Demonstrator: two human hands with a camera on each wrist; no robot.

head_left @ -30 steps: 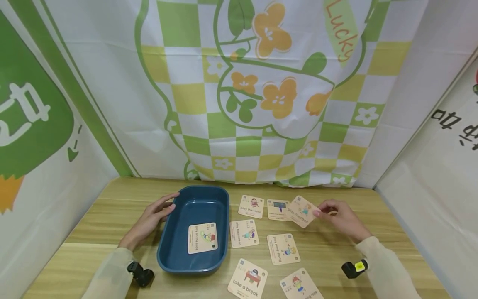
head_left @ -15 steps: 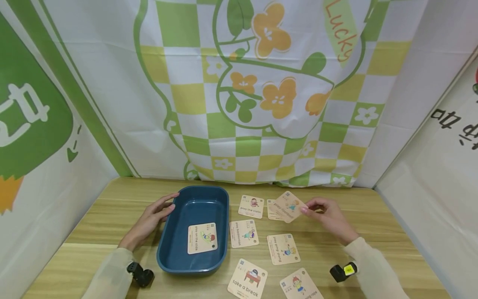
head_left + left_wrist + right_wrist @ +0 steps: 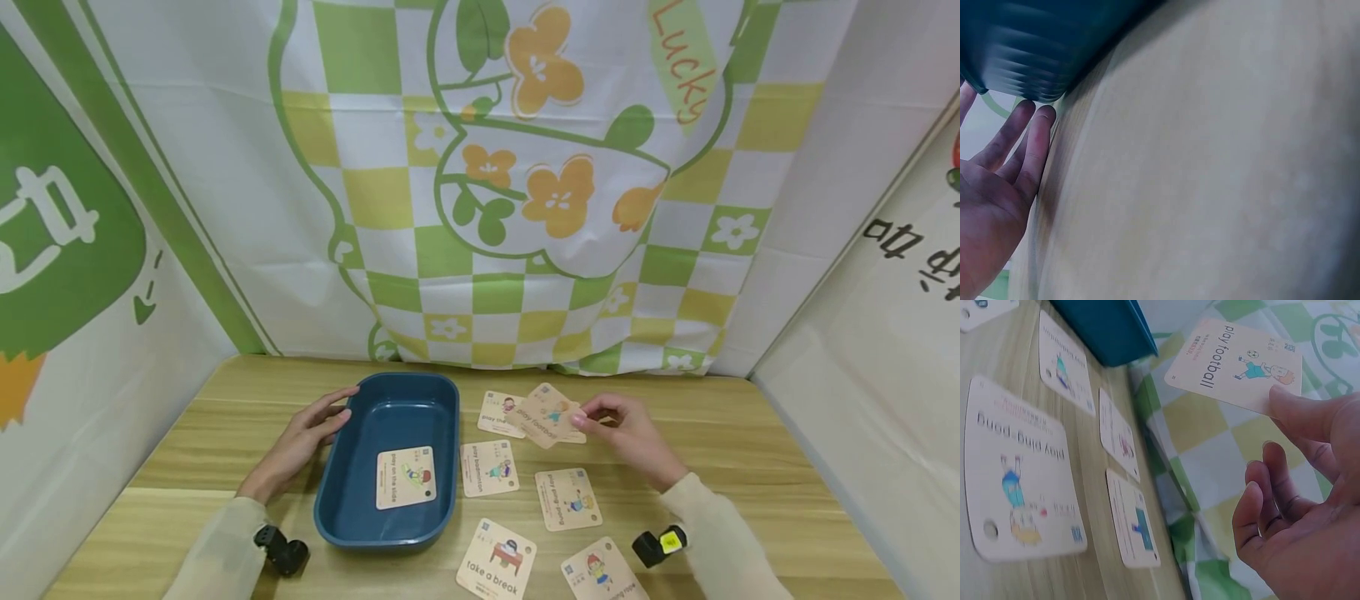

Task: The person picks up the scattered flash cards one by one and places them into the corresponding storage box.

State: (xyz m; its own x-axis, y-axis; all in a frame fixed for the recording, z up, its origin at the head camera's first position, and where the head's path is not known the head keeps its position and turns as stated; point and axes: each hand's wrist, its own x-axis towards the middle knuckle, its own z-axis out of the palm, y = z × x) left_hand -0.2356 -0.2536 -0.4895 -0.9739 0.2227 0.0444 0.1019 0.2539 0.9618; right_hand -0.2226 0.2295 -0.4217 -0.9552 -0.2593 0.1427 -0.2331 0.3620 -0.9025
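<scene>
My right hand (image 3: 628, 433) pinches a "play football" picture card (image 3: 542, 419) by one corner, between thumb and forefinger, raised above the table. In the head view it partly covers the "play the violin" card (image 3: 492, 421) and another card (image 3: 577, 437) beside it. The right wrist view shows the held card's (image 3: 1235, 367) printed face, with the other fingers curled loosely below. With extended fingers my left hand (image 3: 303, 437) touches the left side of a dark blue tray (image 3: 324, 500). Inside the tray lies a "play on the slide" card (image 3: 405, 478).
Right of the tray, "play badminton" (image 3: 487, 471) and "play ping-pong" (image 3: 566, 498) cards lie flat on the wooden table (image 3: 720, 533). Nearer me are a "take a break" card (image 3: 497, 560) and a rope-skipping card (image 3: 600, 575). A patterned cloth (image 3: 517, 300) hangs behind the table.
My right hand has carried the "play football" card leftward, from over the neighbouring card toward the "play the violin" card. My left hand and the tray have stayed put.
</scene>
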